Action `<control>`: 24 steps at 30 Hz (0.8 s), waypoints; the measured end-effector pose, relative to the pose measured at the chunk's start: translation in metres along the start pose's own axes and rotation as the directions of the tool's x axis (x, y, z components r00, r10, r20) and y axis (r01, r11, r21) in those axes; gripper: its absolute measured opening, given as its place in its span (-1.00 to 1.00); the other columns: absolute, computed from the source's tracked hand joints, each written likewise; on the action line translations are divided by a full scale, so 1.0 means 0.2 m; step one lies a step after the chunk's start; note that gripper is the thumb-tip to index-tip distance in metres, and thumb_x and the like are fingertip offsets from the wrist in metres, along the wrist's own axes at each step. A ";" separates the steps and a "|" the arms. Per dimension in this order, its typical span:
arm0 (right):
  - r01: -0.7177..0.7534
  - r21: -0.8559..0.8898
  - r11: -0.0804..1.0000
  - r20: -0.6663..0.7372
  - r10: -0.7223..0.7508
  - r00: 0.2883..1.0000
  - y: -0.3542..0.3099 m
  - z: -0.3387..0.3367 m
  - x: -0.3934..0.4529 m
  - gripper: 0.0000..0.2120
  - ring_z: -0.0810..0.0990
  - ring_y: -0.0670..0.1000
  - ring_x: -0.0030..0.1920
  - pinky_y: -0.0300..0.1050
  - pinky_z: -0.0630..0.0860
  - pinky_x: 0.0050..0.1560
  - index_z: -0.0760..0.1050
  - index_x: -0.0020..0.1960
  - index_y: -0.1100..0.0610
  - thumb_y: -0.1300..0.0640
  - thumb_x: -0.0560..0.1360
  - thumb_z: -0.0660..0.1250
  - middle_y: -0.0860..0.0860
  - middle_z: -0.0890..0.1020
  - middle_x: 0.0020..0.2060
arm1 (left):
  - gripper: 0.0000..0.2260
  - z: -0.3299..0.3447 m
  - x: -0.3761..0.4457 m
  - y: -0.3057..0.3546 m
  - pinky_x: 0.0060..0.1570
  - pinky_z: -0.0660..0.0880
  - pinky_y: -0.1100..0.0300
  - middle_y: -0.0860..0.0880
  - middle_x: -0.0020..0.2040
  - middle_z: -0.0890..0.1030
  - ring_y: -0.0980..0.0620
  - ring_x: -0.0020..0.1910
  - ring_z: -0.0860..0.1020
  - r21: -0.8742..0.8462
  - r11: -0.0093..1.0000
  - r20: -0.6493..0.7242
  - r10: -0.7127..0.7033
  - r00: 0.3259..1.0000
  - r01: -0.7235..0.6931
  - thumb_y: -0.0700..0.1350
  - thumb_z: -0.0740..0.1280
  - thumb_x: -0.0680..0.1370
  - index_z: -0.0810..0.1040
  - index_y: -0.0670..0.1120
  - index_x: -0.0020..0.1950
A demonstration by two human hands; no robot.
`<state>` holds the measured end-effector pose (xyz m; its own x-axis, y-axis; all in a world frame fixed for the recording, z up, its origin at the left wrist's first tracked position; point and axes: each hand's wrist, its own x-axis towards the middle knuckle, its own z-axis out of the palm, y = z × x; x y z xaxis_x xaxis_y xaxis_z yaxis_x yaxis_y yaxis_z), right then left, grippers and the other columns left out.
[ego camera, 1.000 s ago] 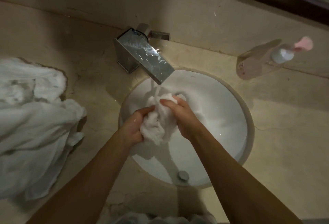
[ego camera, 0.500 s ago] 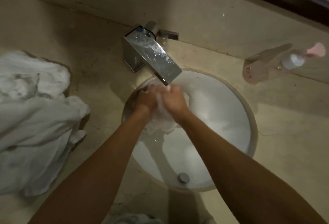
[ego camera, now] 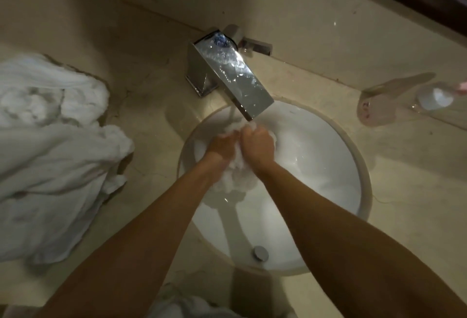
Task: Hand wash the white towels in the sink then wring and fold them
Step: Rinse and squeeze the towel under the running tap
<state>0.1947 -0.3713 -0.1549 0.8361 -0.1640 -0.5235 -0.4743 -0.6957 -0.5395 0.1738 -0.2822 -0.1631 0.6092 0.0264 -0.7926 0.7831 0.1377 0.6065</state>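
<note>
Towels in a crumpled white heap [ego camera: 50,156] cover the left part of the beige stone surface [ego camera: 404,216], well apart from the round white sink [ego camera: 316,166] set into it. More white cloth [ego camera: 182,305] shows at the bottom edge, just in front of the basin. A flat, square chrome tap [ego camera: 232,75] reaches from the back wall out over the far rim of the sink, and its spout hangs right above the hands, hiding a little of what they hold. On the right, near the wall, a clear bottle [ego camera: 394,103] lies on its side with a white collar and a pink pump tip that runs out of view. Small marks on the bottle are too blurred to read, and no other writing can be made out. A round metal drain [ego camera: 260,252] sits in the near part of the basin, between the two forearms.

Under the spout, the left hand [ego camera: 222,144] and the right hand [ego camera: 257,143] are pressed close together around a bunched white towel [ego camera: 235,178], which sits inside the sink and spills down below the wrists. The fingers of both hands are curled and gripping the wet cloth; their tips are hidden in it. Whether water is running from the tap is hard to tell, though a pale streak drops from the spout.
</note>
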 end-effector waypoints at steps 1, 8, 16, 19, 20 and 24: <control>0.078 -0.006 0.997 0.033 -0.078 0.996 -0.03 0.01 -0.04 -0.66 0.56 0.24 0.12 0.03 0.46 0.17 0.54 0.13 0.30 0.05 0.67 0.13 0.25 0.61 0.08 | -0.65 -0.01 0.01 0.00 -0.20 0.50 0.35 -0.19 0.33 0.53 0.16 -0.16 0.51 -0.048 0.998 -0.029 -0.044 0.999 0.042 -0.05 0.15 0.68 0.46 -0.23 0.37; -0.125 0.096 0.987 0.059 0.120 0.991 0.12 -0.02 0.05 -0.75 0.59 0.25 0.15 0.16 0.54 0.16 0.47 0.16 0.24 0.08 0.66 0.15 0.21 0.59 0.08 | -0.63 0.10 -0.12 -0.12 0.24 0.45 -0.05 -0.17 0.15 0.62 -0.16 0.18 0.56 0.146 0.971 -0.117 0.207 0.971 -0.189 0.08 0.12 0.64 0.57 -0.11 0.23; -0.618 0.759 0.206 0.615 0.088 0.784 0.25 -0.32 -0.18 -0.53 0.43 0.19 0.41 0.14 0.26 0.50 0.41 0.46 0.25 0.04 0.62 0.19 0.19 0.53 0.33 | -0.87 -0.14 -0.14 -0.18 -0.15 0.54 0.10 -0.12 -0.18 0.61 -0.12 -0.18 0.59 -0.627 0.747 0.064 -0.233 0.970 0.221 -0.14 0.28 0.50 0.59 -0.17 -0.06; -0.640 0.673 0.372 0.631 0.162 0.758 0.29 -0.30 -0.24 -0.55 0.54 0.18 0.35 0.17 0.38 0.43 0.47 0.43 0.19 -0.06 0.64 0.26 0.16 0.58 0.32 | -0.83 -0.17 -0.17 -0.12 -0.29 0.58 0.12 -0.10 -0.22 0.63 -0.11 -0.29 0.63 -0.722 0.642 0.151 -0.215 0.965 0.256 -0.07 0.29 0.50 0.60 -0.14 -0.16; -0.600 0.681 0.420 0.571 0.208 0.794 0.29 -0.29 -0.25 -0.60 0.60 0.19 0.27 0.18 0.46 0.36 0.50 0.39 0.20 0.00 0.65 0.26 0.16 0.63 0.25 | -0.76 -0.16 -0.17 -0.11 -0.26 0.58 0.09 -0.12 -0.22 0.65 -0.11 -0.29 0.65 -0.703 0.666 0.138 -0.213 0.967 0.247 -0.05 0.31 0.52 0.64 -0.14 -0.25; -0.328 0.788 0.522 0.312 0.121 0.942 0.23 -0.35 -0.20 -0.76 0.64 0.21 0.14 0.13 0.59 0.13 0.51 0.26 0.24 0.21 0.63 0.24 0.19 0.67 0.12 | -0.71 -0.11 -0.18 -0.15 -0.29 0.59 0.06 -0.13 -0.21 0.69 -0.11 -0.32 0.66 -0.576 0.754 0.141 -0.289 0.947 0.316 0.03 0.41 0.53 0.70 -0.20 -0.04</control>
<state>0.1582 -0.4456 -0.1133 0.6443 -0.0204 -0.7645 -0.7388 0.2418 -0.6291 0.1256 -0.2658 -0.1540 0.3685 -0.1548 -0.9166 0.7109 0.6823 0.1706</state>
